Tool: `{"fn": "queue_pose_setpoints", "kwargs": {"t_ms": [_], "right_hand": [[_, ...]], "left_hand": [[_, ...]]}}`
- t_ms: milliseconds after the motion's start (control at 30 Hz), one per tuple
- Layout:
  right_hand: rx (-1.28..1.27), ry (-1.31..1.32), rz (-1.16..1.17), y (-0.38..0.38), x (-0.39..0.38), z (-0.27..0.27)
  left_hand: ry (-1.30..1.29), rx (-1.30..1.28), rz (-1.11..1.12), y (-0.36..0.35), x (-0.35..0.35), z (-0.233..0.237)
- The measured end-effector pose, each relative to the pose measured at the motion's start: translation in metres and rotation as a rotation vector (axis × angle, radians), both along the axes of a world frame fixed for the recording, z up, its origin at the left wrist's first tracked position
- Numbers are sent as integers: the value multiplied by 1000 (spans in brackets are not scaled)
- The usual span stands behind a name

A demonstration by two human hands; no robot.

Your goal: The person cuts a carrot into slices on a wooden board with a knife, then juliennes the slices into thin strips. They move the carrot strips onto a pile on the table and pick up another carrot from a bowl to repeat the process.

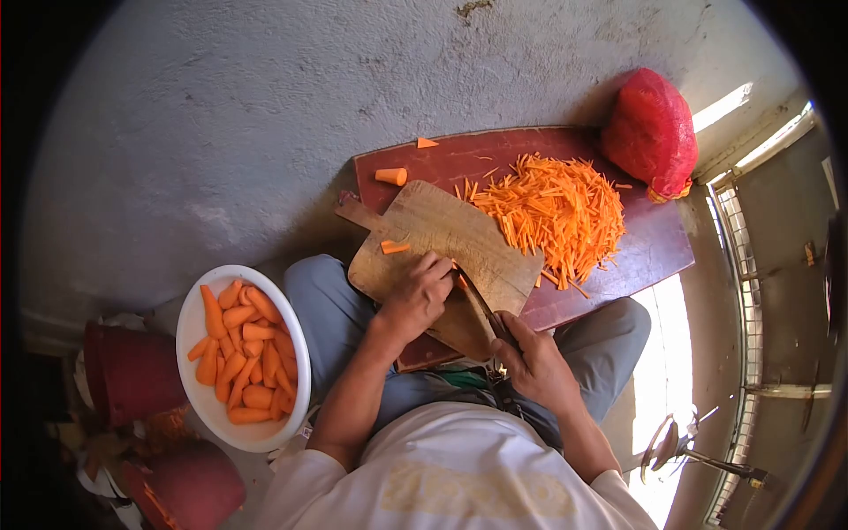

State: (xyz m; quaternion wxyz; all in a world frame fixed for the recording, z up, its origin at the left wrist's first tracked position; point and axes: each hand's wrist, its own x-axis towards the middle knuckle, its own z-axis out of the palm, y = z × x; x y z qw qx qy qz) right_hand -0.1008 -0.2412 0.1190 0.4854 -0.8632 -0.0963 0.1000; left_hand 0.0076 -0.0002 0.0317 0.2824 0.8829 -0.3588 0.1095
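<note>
White shirt with faint yellow print lies nearest the camera. Beyond it, the right hand grips a knife by its handle, its blade over the wooden cutting board. The left hand, fingers curled, holds down a mostly hidden carrot piece beside the blade. Carrot strips heap on the red table; whole carrots lie in a white basin at left.
</note>
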Motion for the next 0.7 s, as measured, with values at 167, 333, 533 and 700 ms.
{"fn": "queue_pose_setpoints", "kwargs": {"t_ms": [167,333,533,700], "right_hand": [[-175,-7,22,17,4,-3],[-92,-22,45,20,33,-15],[-103,28,19,23,19,0],[-102,-32,27,29,26,-11]], "left_hand": [[26,31,12,1,0,0],[41,19,-11,1,-1,3],[25,-35,21,6,0,-6],[-28,-78,-15,5,2,-4]]}}
